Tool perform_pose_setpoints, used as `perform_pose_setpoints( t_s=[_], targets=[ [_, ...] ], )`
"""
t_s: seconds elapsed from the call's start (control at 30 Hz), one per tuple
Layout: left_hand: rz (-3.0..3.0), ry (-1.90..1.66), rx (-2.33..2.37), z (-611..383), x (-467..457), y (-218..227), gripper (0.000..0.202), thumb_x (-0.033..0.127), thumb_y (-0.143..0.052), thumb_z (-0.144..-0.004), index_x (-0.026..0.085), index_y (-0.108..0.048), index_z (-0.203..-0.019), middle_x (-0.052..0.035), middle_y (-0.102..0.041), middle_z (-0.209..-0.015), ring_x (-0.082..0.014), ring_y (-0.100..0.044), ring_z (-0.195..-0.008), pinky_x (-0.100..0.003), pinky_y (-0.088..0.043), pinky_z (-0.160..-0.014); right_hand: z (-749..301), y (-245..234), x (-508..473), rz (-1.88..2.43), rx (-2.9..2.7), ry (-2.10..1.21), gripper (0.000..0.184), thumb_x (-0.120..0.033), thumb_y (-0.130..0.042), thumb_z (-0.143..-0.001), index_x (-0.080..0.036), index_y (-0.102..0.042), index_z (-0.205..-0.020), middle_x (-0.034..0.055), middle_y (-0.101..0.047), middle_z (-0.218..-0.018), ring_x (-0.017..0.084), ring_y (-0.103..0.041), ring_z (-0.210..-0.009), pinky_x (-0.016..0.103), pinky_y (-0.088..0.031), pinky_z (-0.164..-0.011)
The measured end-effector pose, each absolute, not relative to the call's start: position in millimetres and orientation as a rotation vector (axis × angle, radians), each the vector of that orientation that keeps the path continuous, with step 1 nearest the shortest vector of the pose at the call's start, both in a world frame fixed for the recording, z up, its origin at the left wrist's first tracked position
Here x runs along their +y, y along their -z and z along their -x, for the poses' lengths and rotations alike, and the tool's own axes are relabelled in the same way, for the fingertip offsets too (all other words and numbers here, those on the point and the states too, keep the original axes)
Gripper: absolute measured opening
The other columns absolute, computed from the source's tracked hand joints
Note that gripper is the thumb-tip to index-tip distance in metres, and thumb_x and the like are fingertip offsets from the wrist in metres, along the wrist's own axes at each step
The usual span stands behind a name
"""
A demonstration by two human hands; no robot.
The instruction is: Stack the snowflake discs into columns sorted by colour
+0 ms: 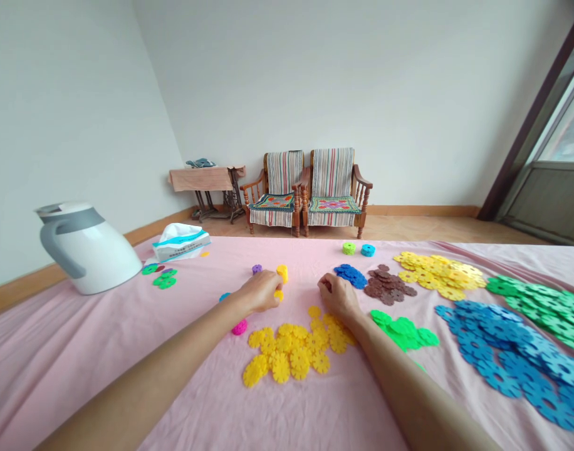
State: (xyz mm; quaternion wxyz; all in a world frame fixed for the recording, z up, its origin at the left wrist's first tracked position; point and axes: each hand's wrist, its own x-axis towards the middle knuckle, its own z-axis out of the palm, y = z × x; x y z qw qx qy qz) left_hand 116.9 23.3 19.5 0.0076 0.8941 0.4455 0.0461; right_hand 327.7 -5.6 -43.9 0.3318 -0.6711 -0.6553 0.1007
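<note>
My left hand (pixel 264 292) is closed, fingertips down, at a yellow notched plastic disc (pixel 279 295). Just beyond it stands a short stack of yellow discs (pixel 282 273). Purple discs (pixel 257 269) lie behind the same hand, magenta discs (pixel 240 327) below its wrist, and a blue piece (pixel 225 297) is partly covered by the forearm. My right hand (pixel 338 294) has its fingers curled in above the cloth; whatever may be inside them is hidden. Between my forearms spreads a loose pile of yellow discs (pixel 289 351), its right end beside my right wrist.
Right of my right hand lie dark blue (pixel 350 275), brown (pixel 388 285), bright green (pixel 403 331), yellow (pixel 442 275) and large blue (pixel 517 351) disc piles. Lime (pixel 348 248) and light-blue (pixel 368 250) stacks stand behind. A jug (pixel 92 250) and tissue pack (pixel 181 243) are at left.
</note>
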Motion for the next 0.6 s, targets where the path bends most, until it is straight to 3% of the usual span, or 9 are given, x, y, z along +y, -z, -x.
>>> perform_pose_setpoints(
  t_s=[0.4, 0.53, 0.6],
  targets=[
    [-2.796, -0.155, 1.379, -119, 25, -13, 0.01, 0.01, -0.06, -0.062, 0.018, -0.061, -0.068, -0.0026, -0.064, -0.072, -0.0194, -0.06, -0.073, -0.026, -0.04, -0.068, -328, 44, -5, 1.753, -1.721, -0.27, 0.019, -0.018, -0.046, -0.08, -0.018, -0.065, -0.08, 0.0061, -0.068, -0.075, 0.015, -0.059, -0.071, 0.021, -0.035, -0.06],
    [-2.825, -0.32, 1.338, -118, 14, -28, 0.02, 0.011, -0.06, -0.065, 0.018, -0.061, -0.084, -0.0049, -0.064, -0.088, -0.0213, -0.058, -0.085, -0.028, -0.04, -0.075, -327, 44, -5, 1.76, -1.725, -0.284, 0.02, -0.018, -0.045, -0.08, -0.017, -0.065, -0.081, 0.0069, -0.068, -0.077, 0.015, -0.059, -0.071, 0.021, -0.036, -0.06],
    [-2.836, -0.458, 1.326, -115, -1, -36, 0.022, 0.006, -0.049, -0.072, 0.018, -0.059, -0.089, -0.0048, -0.061, -0.093, -0.0193, -0.056, -0.09, -0.028, -0.039, -0.079, -327, 42, -6, 1.761, -1.736, -0.297, 0.021, -0.017, -0.044, -0.08, -0.016, -0.065, -0.082, 0.0077, -0.068, -0.078, 0.015, -0.059, -0.072, 0.022, -0.036, -0.06]
  ],
)
